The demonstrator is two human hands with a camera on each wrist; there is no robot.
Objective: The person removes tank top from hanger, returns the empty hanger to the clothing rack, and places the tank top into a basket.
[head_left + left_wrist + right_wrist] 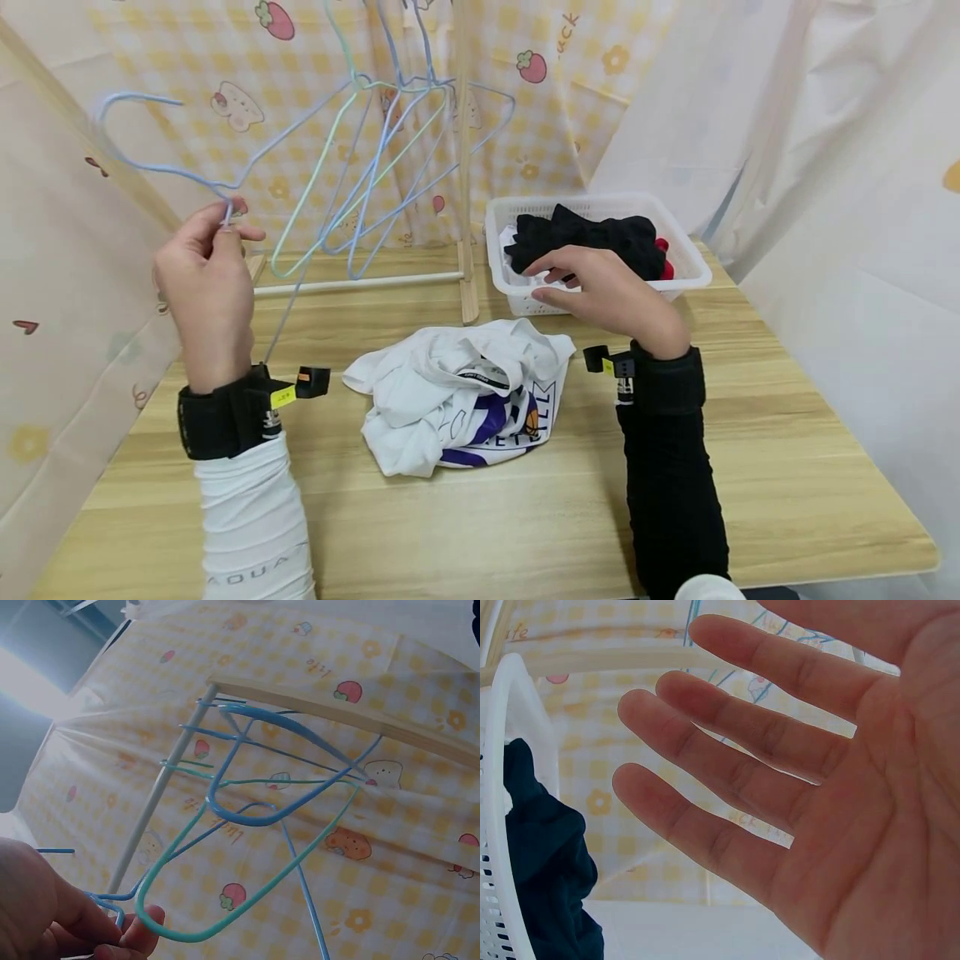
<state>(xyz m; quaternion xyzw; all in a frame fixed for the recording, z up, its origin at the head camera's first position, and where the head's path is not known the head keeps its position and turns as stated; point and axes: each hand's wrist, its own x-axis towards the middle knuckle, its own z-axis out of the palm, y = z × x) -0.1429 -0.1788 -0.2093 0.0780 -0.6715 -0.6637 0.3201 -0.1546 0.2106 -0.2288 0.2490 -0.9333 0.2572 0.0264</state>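
My left hand (206, 279) pinches a blue clothes hanger (264, 152) just below its hook, off to the left of the rack. In the left wrist view the thumb and fingers (139, 930) close on the hanger's neck. The right hand (611, 296) hovers in front of the white basket (678, 287) and holds nothing. Its fingers (720, 776) are spread and relaxed in the right wrist view. Between the two arms, a crumpled white shirt (420, 375) with purple and orange print lies on the table.
Blue and green hangers (315, 187) hang on a wooden rack (467, 167) at the back. The basket contains black cloth (615, 237) and a bit of red cloth (665, 260). The wooden table (525, 525) has its right edge near the white curtain (847, 200).
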